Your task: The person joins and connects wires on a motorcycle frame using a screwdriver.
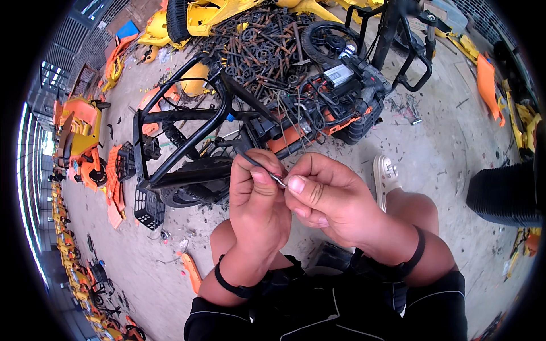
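Observation:
Both hands are raised at the centre, close together around a thin dark cable point(253, 162) with a short silvery end point(278, 181). My left hand point(256, 204) grips the cable with curled fingers, its thumb upright beside it. My right hand point(327, 202) pinches the silvery end between thumb and forefinger. Just beyond them lies a black scooter frame point(170, 170) with an orange and black body point(347, 122), loose cables and a battery-like silver box point(338, 74).
A heap of rusty metal parts point(256, 45) lies behind the frame. Yellow and orange panels point(486, 85) are scattered around, with rows of yellow vehicles point(68, 238) at left. A black tyre-like object point(500, 196) stands at right. My shoe point(385, 176) is near the scooter.

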`<state>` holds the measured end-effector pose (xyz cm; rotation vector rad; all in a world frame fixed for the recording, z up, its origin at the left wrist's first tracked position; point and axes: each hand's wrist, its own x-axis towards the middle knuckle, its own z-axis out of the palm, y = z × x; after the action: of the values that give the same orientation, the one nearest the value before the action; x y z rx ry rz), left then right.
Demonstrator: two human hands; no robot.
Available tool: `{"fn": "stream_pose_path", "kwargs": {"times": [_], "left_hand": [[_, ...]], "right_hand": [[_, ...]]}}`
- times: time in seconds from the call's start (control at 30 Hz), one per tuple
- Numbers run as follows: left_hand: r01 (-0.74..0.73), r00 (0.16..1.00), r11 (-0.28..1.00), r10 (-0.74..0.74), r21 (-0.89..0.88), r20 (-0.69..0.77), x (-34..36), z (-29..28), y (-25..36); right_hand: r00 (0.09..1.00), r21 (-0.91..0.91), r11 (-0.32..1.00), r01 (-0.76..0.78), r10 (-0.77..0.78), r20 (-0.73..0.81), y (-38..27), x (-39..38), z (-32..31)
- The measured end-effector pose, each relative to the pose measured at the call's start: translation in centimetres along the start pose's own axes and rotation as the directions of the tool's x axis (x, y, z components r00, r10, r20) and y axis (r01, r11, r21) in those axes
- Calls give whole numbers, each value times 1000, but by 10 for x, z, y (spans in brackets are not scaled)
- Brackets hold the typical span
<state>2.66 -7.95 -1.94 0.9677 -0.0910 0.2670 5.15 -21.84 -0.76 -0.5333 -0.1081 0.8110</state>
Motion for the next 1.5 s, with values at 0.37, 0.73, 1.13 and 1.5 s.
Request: {"fn": "stream_pose_path", "kwargs": {"times": [0.37,0.73,1.13,1.5], "left_hand": [[-96,995,991,95,95,8,-1,2,0],[-43,999,997,44,69,-10,-1,-2,-2],[1,995,933,-37,360,94,1,0,17],[-589,806,68,-30,805,592,23,-15,49]], "right_hand": [[710,-898,-55,436,-592,381,6,2,10],[710,-897,-22,441,-602,364,5,6,8],[863,-879,244,410,-415,287,-24,-4,-2],[761,-800,-314,511,-268,591,-45,-6,-18]]}}
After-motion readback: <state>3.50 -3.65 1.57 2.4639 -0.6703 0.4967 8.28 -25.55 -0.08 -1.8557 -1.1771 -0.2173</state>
